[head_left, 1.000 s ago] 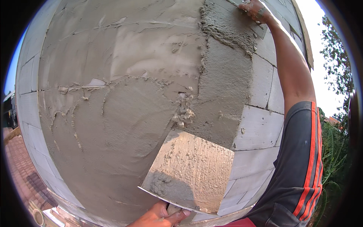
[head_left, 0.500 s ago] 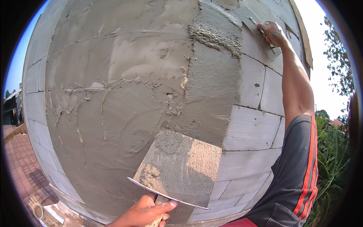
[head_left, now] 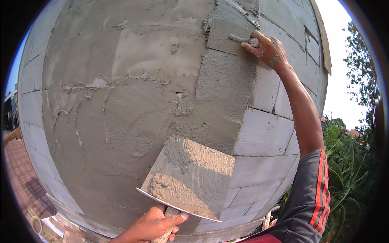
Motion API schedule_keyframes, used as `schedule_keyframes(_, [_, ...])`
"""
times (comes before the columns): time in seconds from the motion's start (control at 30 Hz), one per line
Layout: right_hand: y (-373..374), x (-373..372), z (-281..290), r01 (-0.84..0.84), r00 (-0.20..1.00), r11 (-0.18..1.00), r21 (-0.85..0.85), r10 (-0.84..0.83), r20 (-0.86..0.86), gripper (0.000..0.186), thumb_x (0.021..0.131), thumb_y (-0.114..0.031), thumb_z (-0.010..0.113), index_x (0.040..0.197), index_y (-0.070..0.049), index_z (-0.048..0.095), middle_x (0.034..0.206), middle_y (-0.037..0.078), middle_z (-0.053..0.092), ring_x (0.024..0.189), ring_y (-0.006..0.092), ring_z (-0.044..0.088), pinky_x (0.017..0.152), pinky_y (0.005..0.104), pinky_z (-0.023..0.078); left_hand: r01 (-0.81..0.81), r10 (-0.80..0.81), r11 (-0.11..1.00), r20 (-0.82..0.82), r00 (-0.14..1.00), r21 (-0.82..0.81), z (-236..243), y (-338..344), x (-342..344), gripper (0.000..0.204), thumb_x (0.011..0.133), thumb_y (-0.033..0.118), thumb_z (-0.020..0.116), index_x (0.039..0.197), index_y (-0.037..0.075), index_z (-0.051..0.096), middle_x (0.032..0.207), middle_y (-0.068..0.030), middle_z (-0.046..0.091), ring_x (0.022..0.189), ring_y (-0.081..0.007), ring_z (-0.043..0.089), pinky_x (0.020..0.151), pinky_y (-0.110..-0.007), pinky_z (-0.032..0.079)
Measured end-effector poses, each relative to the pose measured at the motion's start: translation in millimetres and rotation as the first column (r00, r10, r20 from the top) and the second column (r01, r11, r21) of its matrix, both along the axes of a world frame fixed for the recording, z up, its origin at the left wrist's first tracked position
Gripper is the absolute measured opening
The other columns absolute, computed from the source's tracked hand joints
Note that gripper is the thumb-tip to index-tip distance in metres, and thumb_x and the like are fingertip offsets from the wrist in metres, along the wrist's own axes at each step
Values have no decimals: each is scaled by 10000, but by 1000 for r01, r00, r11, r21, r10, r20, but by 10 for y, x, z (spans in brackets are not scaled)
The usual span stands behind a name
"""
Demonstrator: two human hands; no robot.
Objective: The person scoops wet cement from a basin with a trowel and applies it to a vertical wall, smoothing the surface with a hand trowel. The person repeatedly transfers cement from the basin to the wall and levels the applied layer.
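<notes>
My left hand [head_left: 156, 222] grips the handle of a plasterer's hawk [head_left: 214, 162] at the lower middle, its thumb along the near edge. The square plate is tilted in front of the wall, with a lump of wet mortar [head_left: 164, 186] near its left corner and a thin smear over the rest. At the upper right, my right hand [head_left: 269, 48] is closed round the handle of a plastering trowel [head_left: 237, 39]. The trowel's flat blade lies against the wet plaster strip [head_left: 227, 81], so its outline partly blends in.
Grey wet plaster [head_left: 125, 121] covers the wall's left and middle, rough in places. Bare pale blocks [head_left: 263, 133] run down the right side. A board [head_left: 323, 36] edges the wall at upper right, with plants [head_left: 344, 174] beyond. A round container [head_left: 36, 224] stands low at left.
My right hand has swung left and slightly down with the trowel, from the bare blocks onto the plaster strip. The thick mortar ridge there looks flattened. The hawk has barely moved.
</notes>
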State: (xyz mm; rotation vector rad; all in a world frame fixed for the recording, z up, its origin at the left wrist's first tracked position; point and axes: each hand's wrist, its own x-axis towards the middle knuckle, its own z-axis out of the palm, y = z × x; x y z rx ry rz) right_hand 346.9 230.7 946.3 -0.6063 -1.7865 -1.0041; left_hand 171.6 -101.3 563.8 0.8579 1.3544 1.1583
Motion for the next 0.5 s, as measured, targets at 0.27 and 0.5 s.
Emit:
schedule_keyframes(0.27, [494,-29,1720,-183,971,945,272,217,-103,594,908,-586,777,1082,-21,731,780,98,730,649,199,672,651,394,551,-6,5,999,21,1000,37,-91,-35,-37,401,974,365,794,1010,-15,671,758,-55,655,604,-117,649,491,-270,487])
schedule_keyframes(0.5, [589,346,1784,-226,971,970,-91,216,-105,534,931,-564,756,1036,-41,719,752,58,681,599,162,600,613,377,516,-8,7,999,18,1000,32,-153,5,-39,365,975,345,795,961,1,674,716,-30,639,579,-106,633,467,-268,464])
